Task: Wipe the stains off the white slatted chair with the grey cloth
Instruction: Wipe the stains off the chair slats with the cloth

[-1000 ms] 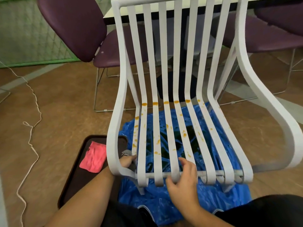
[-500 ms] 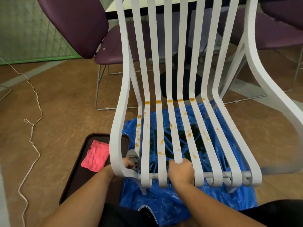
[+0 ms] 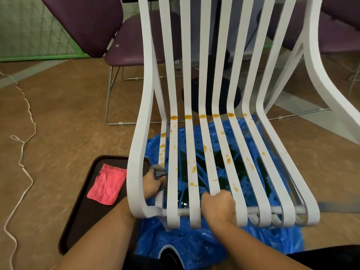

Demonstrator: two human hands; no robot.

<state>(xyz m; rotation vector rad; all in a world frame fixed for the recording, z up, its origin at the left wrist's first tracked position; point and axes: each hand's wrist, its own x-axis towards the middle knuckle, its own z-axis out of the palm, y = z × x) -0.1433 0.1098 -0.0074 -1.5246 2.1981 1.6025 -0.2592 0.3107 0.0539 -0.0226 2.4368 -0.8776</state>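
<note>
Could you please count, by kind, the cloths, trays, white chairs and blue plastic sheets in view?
Cloths: 2 (grey cloth, pink cloth)
Trays: 1 (tray)
Chairs: 1 (white chair)
Sheets: 1 (blue plastic sheet)
Total: 5

One white chair, two cloths, one tray

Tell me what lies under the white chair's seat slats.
A crumpled blue plastic sheet spreads beneath the chair, showing dark patches through the gaps. The slats and the right hand cover parts of it, so its full extent is hidden.
</note>
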